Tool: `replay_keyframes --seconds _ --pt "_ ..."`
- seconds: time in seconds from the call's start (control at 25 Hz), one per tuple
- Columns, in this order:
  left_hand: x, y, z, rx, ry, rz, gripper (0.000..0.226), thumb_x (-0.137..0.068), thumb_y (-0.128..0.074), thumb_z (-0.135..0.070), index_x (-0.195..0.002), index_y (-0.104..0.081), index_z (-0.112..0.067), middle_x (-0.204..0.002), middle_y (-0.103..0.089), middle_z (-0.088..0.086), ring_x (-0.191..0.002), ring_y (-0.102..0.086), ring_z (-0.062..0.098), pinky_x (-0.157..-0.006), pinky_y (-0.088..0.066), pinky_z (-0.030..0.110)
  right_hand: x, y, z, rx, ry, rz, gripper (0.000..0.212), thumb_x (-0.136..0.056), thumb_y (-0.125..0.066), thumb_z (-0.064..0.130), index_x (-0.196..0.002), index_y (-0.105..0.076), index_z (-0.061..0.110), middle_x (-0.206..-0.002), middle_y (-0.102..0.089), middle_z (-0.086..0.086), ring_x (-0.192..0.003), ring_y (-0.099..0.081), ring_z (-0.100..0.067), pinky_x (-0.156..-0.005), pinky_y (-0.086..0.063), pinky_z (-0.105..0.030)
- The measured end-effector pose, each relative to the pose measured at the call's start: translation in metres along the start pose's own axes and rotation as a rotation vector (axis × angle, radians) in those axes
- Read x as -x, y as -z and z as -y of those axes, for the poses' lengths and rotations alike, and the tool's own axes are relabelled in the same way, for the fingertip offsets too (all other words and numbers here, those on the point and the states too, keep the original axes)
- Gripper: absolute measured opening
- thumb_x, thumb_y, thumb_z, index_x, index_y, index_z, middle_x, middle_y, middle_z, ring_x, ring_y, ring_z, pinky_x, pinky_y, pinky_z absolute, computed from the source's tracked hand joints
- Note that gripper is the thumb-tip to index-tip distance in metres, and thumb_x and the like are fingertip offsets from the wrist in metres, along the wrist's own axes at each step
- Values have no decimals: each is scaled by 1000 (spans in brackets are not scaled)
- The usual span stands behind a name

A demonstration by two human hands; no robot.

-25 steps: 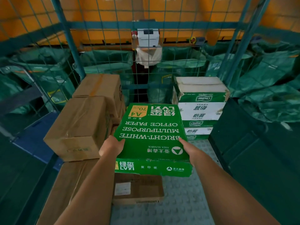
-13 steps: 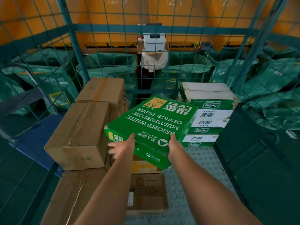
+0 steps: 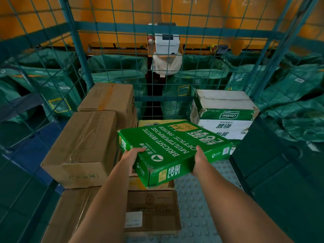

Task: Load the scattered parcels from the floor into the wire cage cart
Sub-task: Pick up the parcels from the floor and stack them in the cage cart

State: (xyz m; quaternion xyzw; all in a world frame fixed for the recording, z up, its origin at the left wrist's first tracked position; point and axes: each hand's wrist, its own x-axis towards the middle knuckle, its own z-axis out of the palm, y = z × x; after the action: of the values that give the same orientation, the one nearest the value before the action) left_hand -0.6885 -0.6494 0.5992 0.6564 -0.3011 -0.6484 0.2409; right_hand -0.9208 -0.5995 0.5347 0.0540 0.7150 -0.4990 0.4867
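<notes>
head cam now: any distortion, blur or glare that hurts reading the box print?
Head view: strong wide-angle bowing, the wire cage cart bars curve toward the edges; dim, green-tinted light, no hard glare; large print on the green paper box reads upside down but clear, small labels soft; left hand and right hand sharp, no motion smear; corners darker and softer.

Both hands, left (image 3: 131, 157) and right (image 3: 199, 159), grip tilted green paper box (image 3: 172, 149) inside wire cage cart (image 3: 82, 55), above brown cartons (image 3: 82, 148).
</notes>
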Motion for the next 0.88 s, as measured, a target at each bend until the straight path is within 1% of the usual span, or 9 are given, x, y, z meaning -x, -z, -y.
replay_keyframes --seconds 0.16,0.24,0.36,0.44,0.52,0.56,0.64,0.76,0.88 --pt "-10 4 -4 -7 -11 31 56 -82 -71 -32 -129 -48 -10 -106 -64 14 -90 -63 30 -82 -53 40 28 10 10 -13 -17 -117 58 -80 -63 62 -108 -57 11 -105 -62 -16 -90 -65 -33 -86 -54 -51" --pt "-17 8 -8 87 -56 -1 65 -78 -73 -41 -131 -48 -13 -110 -65 13 -92 -64 30 -83 -53 42 28 3 9 6 14 -124 55 -80 -62 61 -106 -56 12 -104 -63 -14 -88 -67 -32 -84 -55 -52" --pt "-44 14 -1 150 -29 -103 103 -53 -75 -64 -140 -42 -18 -123 -61 12 -101 -64 38 -86 -52 55 -58 -10 -13 52 66 -112 101 -48 -57 85 -122 -55 17 -118 -62 -11 -98 -65 -35 -89 -50 -58" --pt "-54 18 5 185 -13 -151 97 -53 -69 -68 -133 -51 -16 -108 -67 12 -85 -70 35 -78 -56 53 -89 -21 -23 37 56 -96 124 -36 -50 95 -135 -48 20 -131 -57 -6 -113 -59 -35 -94 -46 -60" --pt "-27 21 -1 224 -10 -217 82 -64 -63 -68 -125 -57 -14 -99 -70 12 -76 -71 31 -75 -59 46 -61 -33 -19 63 145 -53 95 -59 -43 80 -131 -53 19 -120 -62 -4 -110 -62 -31 -92 -51 -55" --pt "-19 22 -3 243 -8 -239 79 -70 -61 -68 -126 -55 -12 -102 -68 12 -75 -69 29 -71 -59 42 -53 -40 -17 87 153 -61 88 -60 -38 74 -125 -57 18 -109 -65 -3 -105 -65 -29 -89 -53 -52" --pt "-9 19 -5 244 -39 -300 76 -80 -60 -64 -134 -45 -12 -117 -60 12 -82 -64 27 -66 -54 39 -26 -44 -14 163 204 -125 91 -53 -34 76 -117 -61 16 -100 -67 -2 -100 -67 -29 -87 -55 -51" --pt "5 3 -8 153 -93 -404 87 -80 -67 -58 -147 -29 -15 -143 -39 14 -116 -53 35 -92 -49 50 -54 -41 -23 114 190 -46 97 -54 -42 80 -126 -56 17 -117 -64 -5 -107 -64 -32 -90 -51 -56" --pt "4 -2 -15 159 -49 -417 86 -77 -75 -49 -144 -33 -17 -145 -29 14 -118 -49 39 -93 -47 51 -107 -53 -22 6 55 -57 126 -26 -46 91 -132 -50 23 -130 -58 -7 -110 -60 -36 -93 -44 -61"
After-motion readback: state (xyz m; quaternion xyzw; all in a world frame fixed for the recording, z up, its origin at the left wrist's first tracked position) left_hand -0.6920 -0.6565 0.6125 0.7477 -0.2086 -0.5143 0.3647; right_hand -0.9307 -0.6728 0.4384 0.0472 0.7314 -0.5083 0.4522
